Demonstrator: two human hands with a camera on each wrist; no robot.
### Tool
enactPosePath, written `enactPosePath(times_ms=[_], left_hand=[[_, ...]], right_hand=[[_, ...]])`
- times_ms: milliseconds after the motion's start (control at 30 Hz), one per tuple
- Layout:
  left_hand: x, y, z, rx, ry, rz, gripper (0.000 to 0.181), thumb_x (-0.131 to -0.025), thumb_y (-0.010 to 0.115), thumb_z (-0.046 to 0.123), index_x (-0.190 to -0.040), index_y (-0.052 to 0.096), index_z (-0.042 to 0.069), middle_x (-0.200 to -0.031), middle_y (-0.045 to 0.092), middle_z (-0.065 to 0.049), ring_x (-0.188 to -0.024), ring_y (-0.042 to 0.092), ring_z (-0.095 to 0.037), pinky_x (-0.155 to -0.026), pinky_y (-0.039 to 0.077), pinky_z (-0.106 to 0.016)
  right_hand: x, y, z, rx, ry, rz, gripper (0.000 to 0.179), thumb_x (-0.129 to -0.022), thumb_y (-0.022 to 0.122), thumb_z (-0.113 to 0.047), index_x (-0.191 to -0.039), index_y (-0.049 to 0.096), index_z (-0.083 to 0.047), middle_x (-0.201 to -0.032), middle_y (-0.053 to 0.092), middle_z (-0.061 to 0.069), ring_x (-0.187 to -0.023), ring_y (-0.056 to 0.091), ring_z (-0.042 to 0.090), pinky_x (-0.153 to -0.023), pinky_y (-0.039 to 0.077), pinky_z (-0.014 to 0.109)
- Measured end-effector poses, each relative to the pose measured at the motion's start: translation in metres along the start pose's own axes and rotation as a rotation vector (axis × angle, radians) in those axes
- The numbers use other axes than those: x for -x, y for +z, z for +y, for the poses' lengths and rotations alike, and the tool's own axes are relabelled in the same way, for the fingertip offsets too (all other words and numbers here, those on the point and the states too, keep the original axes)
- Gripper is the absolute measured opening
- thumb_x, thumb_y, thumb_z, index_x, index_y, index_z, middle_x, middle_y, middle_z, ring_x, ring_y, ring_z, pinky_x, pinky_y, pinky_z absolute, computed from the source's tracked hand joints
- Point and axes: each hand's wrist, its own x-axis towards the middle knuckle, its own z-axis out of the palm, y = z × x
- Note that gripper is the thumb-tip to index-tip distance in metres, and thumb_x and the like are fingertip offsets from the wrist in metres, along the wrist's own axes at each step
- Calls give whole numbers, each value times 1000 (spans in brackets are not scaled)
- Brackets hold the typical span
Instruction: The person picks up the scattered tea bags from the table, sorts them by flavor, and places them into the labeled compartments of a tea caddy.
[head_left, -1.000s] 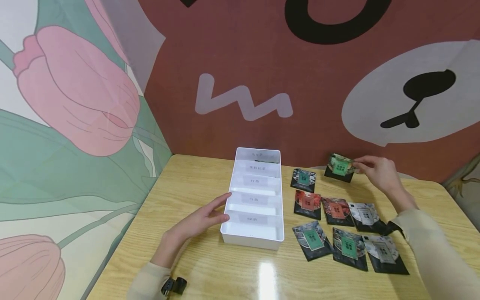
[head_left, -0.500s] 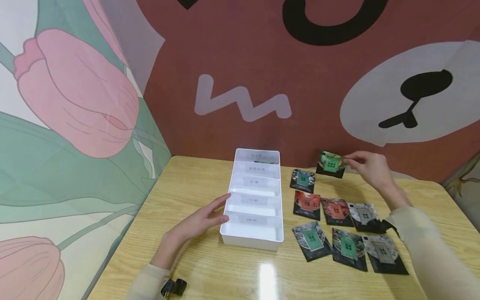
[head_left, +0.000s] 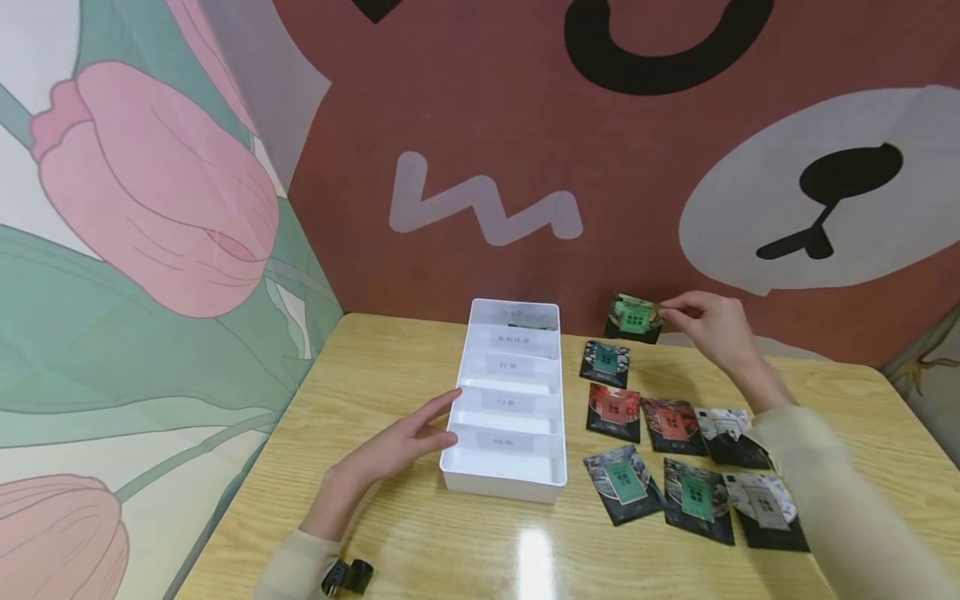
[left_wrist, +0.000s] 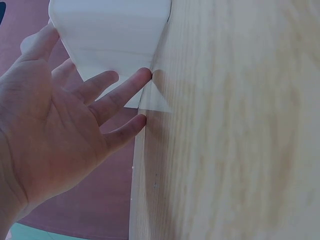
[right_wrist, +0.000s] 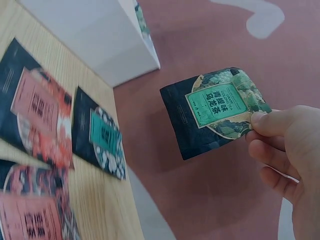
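My right hand (head_left: 708, 327) pinches a tea bag packet (right_wrist: 215, 110) by its corner between thumb and fingers. The packet is dark with a green label reading grape oolong, and it hangs above the back of the table. My left hand (head_left: 401, 435) lies against the left side of a white divided box (head_left: 501, 492), its fingers spread and fairly straight along the wall in the left wrist view. The box has several labelled compartments in a row. A packet's edge (head_left: 532, 327) shows in the rearmost one.
Right of the box, several tea packets lie flat on the wooden table (head_left: 390, 533): a blue-green one (head_left: 606, 362) at the back, red ones (head_left: 613, 412) in the middle, green (head_left: 624, 483) and grey ones (head_left: 765, 510) nearer. A printed cloth (head_left: 480, 275) hangs behind the table.
My right hand has carried the green-labelled packet leftward and slightly up, toward the rear of the box. The left hand and the box stay where they were.
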Motion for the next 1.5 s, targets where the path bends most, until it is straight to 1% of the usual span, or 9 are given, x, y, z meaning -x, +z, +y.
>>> enactPosePath(times_ms=[167,233,433,633,800,900,1133,1400,1500], left_hand=[[-1,0,-1,-15,1,2,67,-97,61,44,-153,24,48,-160,32,6,-132,53,-23,-113,38,-50],[-1,0,-1,-11,6,1,67,-98,61,44,-154,24,47,-160,33,4,-133,53,-24,-113,38,-50],[-1,0,-1,-16,11,-1,67,-98,60,43,-154,23,46,-159,34,4,-133,53,-23,-113,39,-48],[-2,2,-2,-29,27,2,68,-99,59,43,-156,22,43,-159,34,0,-132,54,-25,-112,39,-50],[-2,3,-1,-38,16,11,67,-99,59,44,-155,23,46,-159,35,2,-130,55,-25,-111,39,-51],[0,3,-1,-47,1,26,65,-98,59,46,-153,24,50,-158,35,4,-130,55,-23,-111,39,-51],[0,3,0,-41,1,27,64,-98,59,45,-151,25,52,-159,34,7,-130,55,-24,-111,39,-51],[0,3,0,-40,-14,24,64,-98,59,48,-151,24,53,-159,32,7,-130,54,-24,-111,40,-52],[0,3,-1,-30,-7,21,65,-98,59,46,-153,24,50,-159,33,5,-131,54,-25,-111,39,-52]], right_hand=[[-4,7,-14,-12,-36,6,19,-97,67,-24,-106,78,-11,-102,74,13,-71,65,19,-52,44,22],[-5,9,-18,-21,-43,6,19,-97,67,-24,-106,78,-11,-103,73,14,-71,64,21,-52,44,22],[-11,18,-30,-44,-55,27,19,-96,68,-24,-105,78,-11,-102,74,12,-73,65,19,-53,43,20],[-20,26,-44,-74,-89,60,16,-94,70,-22,-103,79,-12,-98,75,9,-72,66,22,-53,45,20],[-27,32,-58,-85,-111,49,14,-93,71,-20,-103,79,-12,-98,75,7,-76,67,20,-59,46,18],[-31,38,-67,-89,-128,44,15,-93,71,-19,-104,79,-12,-98,75,8,-78,67,21,-63,50,21],[-39,56,-79,-119,-141,18,16,-94,71,-18,-105,78,-9,-100,75,10,-82,68,24,-74,57,43],[-45,74,-87,-147,-134,-4,15,-93,72,-17,-103,78,-10,-100,75,8,-84,68,21,-75,57,42],[-47,79,-89,-162,-139,-6,14,-93,72,-17,-103,78,-10,-101,75,8,-86,68,21,-75,58,42]])
